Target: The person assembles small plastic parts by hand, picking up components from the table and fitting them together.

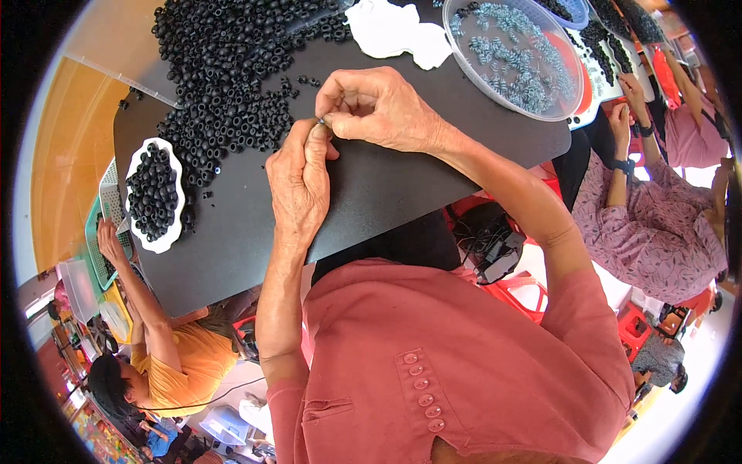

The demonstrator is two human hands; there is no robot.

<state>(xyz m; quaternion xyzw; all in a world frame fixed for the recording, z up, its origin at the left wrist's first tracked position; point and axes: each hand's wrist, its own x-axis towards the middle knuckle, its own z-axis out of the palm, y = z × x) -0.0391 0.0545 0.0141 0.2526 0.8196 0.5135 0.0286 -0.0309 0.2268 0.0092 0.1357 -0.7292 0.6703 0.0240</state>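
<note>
My left hand (300,176) is closed in a pinch, thumb against fingers, above the dark table. My right hand (382,112) is also pinched shut, its thumb and fingertip meeting the left fingertips. A tiny grey-blue bit shows between the two hands; the fingers hide most of it and its kind cannot be made out. Just beyond them spreads a large heap of small black hollow plastic pieces (224,77). A white scalloped dish (180,203) full of similar black pieces (154,189) stands to the left.
A round clear tub (462,71) with small grey-blue metal coils (510,58) stands at the far right, beside a crumpled white cloth (394,32). People work on both sides: one in a yellow shirt (185,367) at left, one in a patterned top (649,224) at right.
</note>
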